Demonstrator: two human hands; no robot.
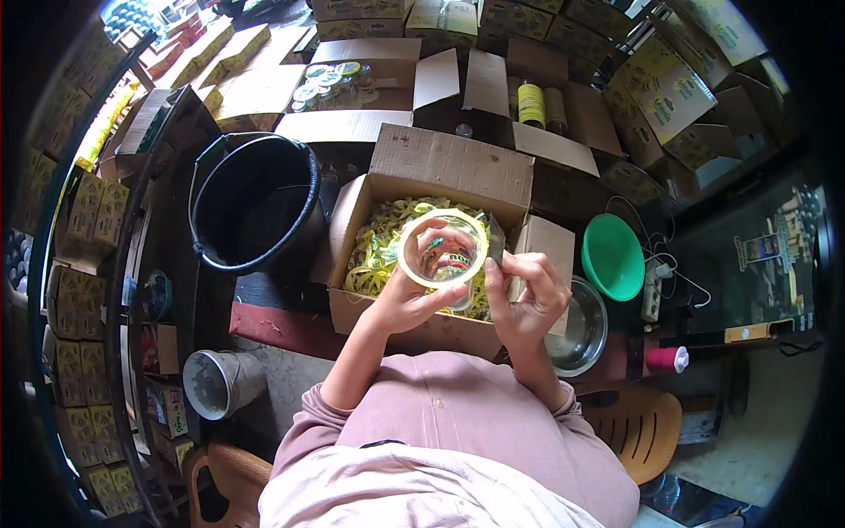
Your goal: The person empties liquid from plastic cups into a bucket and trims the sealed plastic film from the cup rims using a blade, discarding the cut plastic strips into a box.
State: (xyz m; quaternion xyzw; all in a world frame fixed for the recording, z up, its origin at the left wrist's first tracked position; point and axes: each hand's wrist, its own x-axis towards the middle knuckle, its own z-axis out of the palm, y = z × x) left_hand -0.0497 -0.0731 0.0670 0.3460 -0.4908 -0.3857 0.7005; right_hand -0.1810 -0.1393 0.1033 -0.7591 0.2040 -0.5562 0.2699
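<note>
My left hand [405,304] is wrapped round a clear plastic jar [468,231] with a pale yellow rim, its open mouth facing up towards me. Coloured print shows through the jar's wall. At its right side, my right hand [530,297] has thumb and forefinger pinched together on a thin, dark, flat piece [496,239] near the rim; its kind is unclear. Below both hands stands an open cardboard box [449,163], filled with a heap of yellow-green printed strips [374,273].
A black bucket [201,251] stands left of the box, with a grey pail [209,385] lower down. To the right are a green basin [613,257], a metal bowl [591,339] and a pink thread spool [666,359]. Behind, open cartons hold lids [327,79] and yellow rolls [531,104].
</note>
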